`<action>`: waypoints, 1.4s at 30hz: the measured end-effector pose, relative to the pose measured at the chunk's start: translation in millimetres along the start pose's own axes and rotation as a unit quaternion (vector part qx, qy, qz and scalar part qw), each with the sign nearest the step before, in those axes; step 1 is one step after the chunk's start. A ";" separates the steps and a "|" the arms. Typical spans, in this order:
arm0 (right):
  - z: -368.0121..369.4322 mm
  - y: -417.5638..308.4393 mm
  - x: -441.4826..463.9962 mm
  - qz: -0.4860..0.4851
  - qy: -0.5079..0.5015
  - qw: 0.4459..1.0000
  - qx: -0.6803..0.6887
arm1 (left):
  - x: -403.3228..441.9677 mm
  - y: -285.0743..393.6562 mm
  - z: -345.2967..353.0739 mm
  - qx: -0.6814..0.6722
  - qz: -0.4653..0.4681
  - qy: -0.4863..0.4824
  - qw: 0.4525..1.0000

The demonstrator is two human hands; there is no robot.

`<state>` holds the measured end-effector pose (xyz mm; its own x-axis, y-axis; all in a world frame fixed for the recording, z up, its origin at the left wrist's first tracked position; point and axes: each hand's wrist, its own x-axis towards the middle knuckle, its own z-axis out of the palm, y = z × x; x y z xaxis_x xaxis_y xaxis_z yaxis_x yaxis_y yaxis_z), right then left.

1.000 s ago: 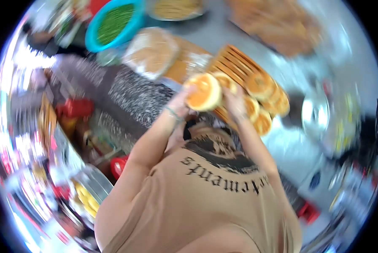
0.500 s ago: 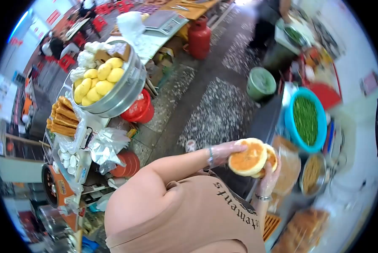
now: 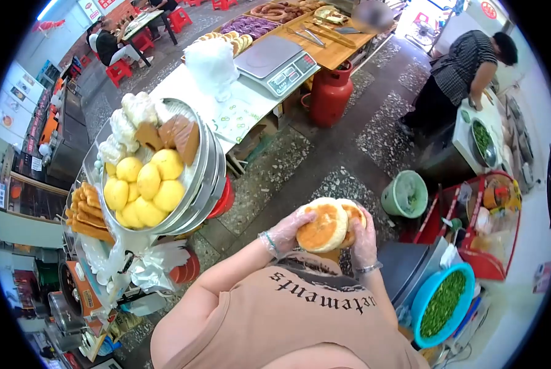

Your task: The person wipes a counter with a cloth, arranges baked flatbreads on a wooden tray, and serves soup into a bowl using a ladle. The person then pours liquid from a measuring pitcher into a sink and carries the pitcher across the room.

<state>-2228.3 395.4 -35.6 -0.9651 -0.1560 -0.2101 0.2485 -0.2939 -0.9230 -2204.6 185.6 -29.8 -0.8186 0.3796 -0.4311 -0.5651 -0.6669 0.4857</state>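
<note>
In front of my chest I hold two round pan-browned flatbreads, side by side and overlapping. The larger flatbread (image 3: 320,227) is pale at its edge with a golden-brown face. My left hand (image 3: 286,232), in a clear plastic glove, is closed on its left edge with the thumb on its face. The other flatbread (image 3: 353,222) sits partly behind it, and my right hand (image 3: 364,245), also in a clear glove, grips it from the right side. Some fingers of both hands are hidden behind the breads.
On the left stands a steamer (image 3: 213,184) with yellow buns, beside fried dough sticks (image 3: 89,213). Ahead are a scale (image 3: 281,71) and a red gas cylinder (image 3: 331,98). A turquoise basin (image 3: 466,277) of chopped greens, a green bucket (image 3: 404,194) and a co-worker (image 3: 463,71) are rightward.
My view has swung left and lifted toward the aisle; the basin of greens now sits lower in view. Both flatbreads stay in my hands, now nearer the middle. The co-worker has come fully into view.
</note>
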 end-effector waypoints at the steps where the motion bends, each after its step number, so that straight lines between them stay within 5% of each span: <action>1: -8.9 -0.7 34.9 0.001 -0.027 0.999 -0.028 | 24.2 12.7 -0.6 0.002 0.018 -0.004 1.000; 6: 4.7 -54.6 202.3 0.031 -0.127 0.985 -0.114 | 125.6 103.1 27.7 -0.027 0.095 0.029 0.995; 8: 23.1 -70.3 269.8 0.070 -0.162 0.982 -0.063 | 157.8 130.2 23.0 -0.016 0.139 0.124 0.982; 12: 77.4 -82.6 405.1 0.042 -0.325 0.913 -0.244 | 206.7 203.1 -8.2 -0.055 0.246 0.152 0.956; 14: 111.1 -79.5 452.4 0.130 -0.373 0.892 -0.220 | 223.8 236.8 -28.1 -0.002 0.300 0.190 0.935; 15: 119.7 -72.5 469.0 0.026 -0.359 0.861 -0.359 | 235.3 255.3 -39.3 0.019 0.312 0.208 0.927; 16: 127.2 -57.4 487.7 0.031 -0.365 0.858 -0.360 | 244.3 269.7 -50.6 0.013 0.312 0.214 0.925; 20: 169.7 -34.7 565.1 0.013 -0.390 0.865 -0.314 | 298.2 355.9 -72.2 0.057 0.293 0.326 0.897; 24: 233.0 -93.2 622.4 0.269 -0.357 0.894 -0.008 | 359.2 424.1 -110.2 0.212 0.320 0.372 0.845; 26: 250.9 -97.6 655.2 0.237 -0.377 0.895 0.012 | 365.9 466.8 -99.5 0.369 0.345 0.414 0.757; 27: 262.4 -101.9 671.0 0.241 -0.380 0.893 0.009 | 369.2 485.9 -96.2 0.336 0.355 0.396 0.777; 30: 289.1 -102.0 722.0 0.242 -0.408 0.880 0.008 | 367.7 535.9 -97.4 0.422 0.340 0.410 0.734; 32: 313.9 -82.9 766.4 0.319 -0.406 0.856 0.034 | 367.3 564.4 -109.6 0.359 0.341 0.421 0.760; 34: 352.1 -82.0 791.2 0.353 -0.427 0.831 0.044 | 336.3 618.9 -86.0 0.441 0.207 0.424 0.763; 39: 473.8 -64.4 856.5 0.289 -0.537 0.792 0.015 | 271.8 716.1 -148.1 0.609 0.174 0.484 0.604; 42: 559.1 -41.0 886.6 0.208 -0.577 0.790 0.002 | 233.6 782.5 -192.5 0.542 0.139 0.505 0.657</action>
<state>-3048.2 -258.2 -3.8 -0.0829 -0.9948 -0.0599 0.5264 0.0074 -0.8502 -2818.2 -371.0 103.1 -0.7289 -0.6450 -0.2294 -0.5975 0.4358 0.6731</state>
